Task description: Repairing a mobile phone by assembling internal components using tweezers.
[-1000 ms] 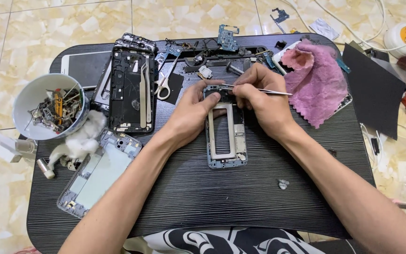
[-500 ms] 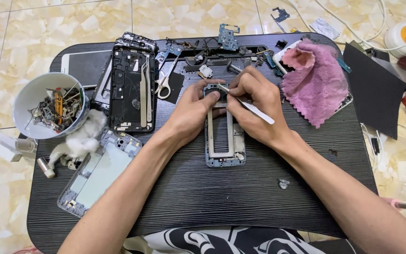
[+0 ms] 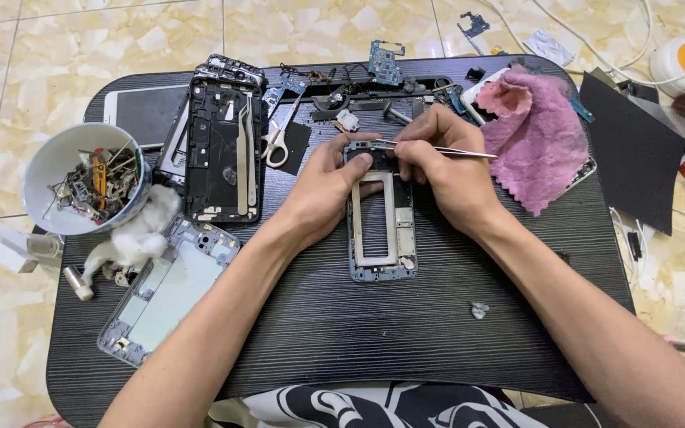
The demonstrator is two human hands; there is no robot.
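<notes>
A stripped grey phone frame (image 3: 382,238) lies upright in the middle of the black tabletop (image 3: 358,317). My left hand (image 3: 323,190) grips the frame's upper left corner, thumb on its top edge. My right hand (image 3: 445,170) pinches thin metal tweezers (image 3: 453,150) that lie almost level, with the tips at the frame's top end and the back end pointing right toward the pink cloth (image 3: 537,135).
A white bowl (image 3: 85,186) of small scrap parts stands at the left edge, cotton wads (image 3: 136,238) beside it. Another phone frame (image 3: 164,289) lies lower left; a black chassis (image 3: 223,150) with tweezers and scissors (image 3: 279,135) sits at the back. Circuit boards lie along the far edge.
My right hand has turned the tweezers from pointing down-right to nearly level. The left hand stays on the frame's top corner.
</notes>
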